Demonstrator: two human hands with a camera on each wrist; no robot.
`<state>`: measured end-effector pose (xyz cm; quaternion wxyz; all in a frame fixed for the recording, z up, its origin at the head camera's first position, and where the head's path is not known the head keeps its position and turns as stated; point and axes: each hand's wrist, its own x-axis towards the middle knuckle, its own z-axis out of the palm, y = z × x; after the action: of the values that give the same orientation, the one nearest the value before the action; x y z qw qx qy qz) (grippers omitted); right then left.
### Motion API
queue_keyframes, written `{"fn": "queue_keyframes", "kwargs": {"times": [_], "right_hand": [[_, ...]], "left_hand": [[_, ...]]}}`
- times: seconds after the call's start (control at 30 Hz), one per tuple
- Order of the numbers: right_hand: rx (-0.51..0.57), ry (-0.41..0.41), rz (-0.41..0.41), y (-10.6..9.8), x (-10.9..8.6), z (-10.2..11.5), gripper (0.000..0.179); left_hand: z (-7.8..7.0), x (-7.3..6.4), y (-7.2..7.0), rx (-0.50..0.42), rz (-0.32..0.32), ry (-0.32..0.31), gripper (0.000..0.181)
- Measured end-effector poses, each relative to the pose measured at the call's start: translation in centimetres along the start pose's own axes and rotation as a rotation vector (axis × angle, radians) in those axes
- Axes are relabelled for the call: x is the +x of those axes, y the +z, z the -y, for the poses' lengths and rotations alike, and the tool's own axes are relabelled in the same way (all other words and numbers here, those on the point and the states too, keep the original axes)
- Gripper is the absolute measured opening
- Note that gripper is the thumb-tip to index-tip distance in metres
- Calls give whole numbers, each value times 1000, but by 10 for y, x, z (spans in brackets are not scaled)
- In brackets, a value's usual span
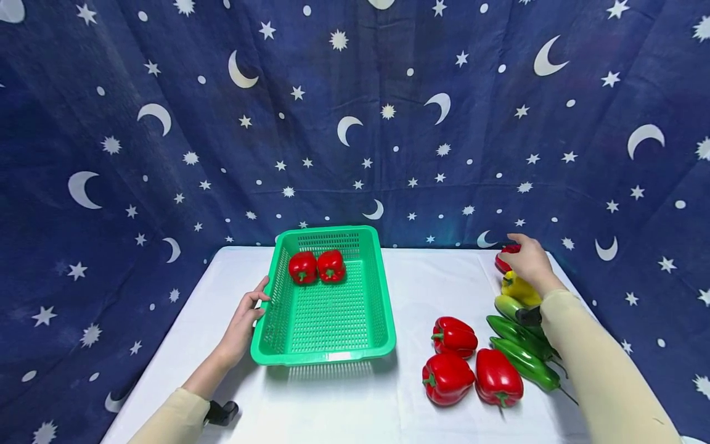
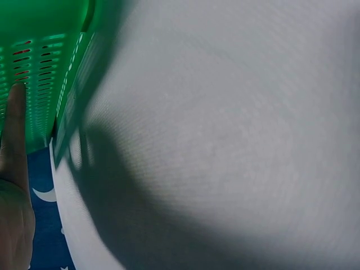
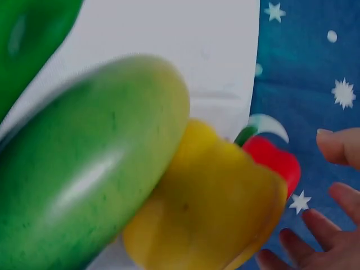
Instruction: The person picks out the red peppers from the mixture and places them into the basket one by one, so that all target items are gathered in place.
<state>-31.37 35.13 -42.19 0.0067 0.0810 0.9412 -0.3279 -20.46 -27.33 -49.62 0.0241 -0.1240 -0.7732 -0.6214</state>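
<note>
My left hand [image 1: 241,324] touches the left side of a green plastic basket [image 1: 388,308], fingers at its rim. In the left wrist view one straight finger [image 2: 16,124] lies along the slotted basket wall [image 2: 39,73]. Two red bell peppers [image 1: 303,268] sit side by side in the basket's far left part. At the table's far right corner, my right hand [image 1: 529,262] reaches over a red bell pepper [image 1: 503,261]. The right wrist view shows its thumb and fingers spread, with the red pepper [image 3: 273,160] just beyond a yellow bell pepper [image 3: 208,202].
Three more red bell peppers [image 1: 448,379] lie right of the basket. A pale green, cucumber-shaped vegetable [image 1: 506,306] and several long dark green vegetables [image 1: 527,364] with thin stems lie along the right edge. Behind the white table [image 1: 438,277] hangs a blue star-patterned cloth [image 1: 355,92].
</note>
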Motion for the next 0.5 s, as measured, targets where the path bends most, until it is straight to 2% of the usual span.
{"fn": "queue_keyframes", "kwargs": {"times": [0.17,0.3,0.5], "right_hand": [[32,125,15,-7,3,-14,87],[58,217,65,-11,5,-22,95],[91,284,120,-14,8,-24,97]], "left_hand": [[1,0,0,9,5,-2,25],[1,0,-1,10,11,4,25],[1,0,0,-5,4,1,26]]}}
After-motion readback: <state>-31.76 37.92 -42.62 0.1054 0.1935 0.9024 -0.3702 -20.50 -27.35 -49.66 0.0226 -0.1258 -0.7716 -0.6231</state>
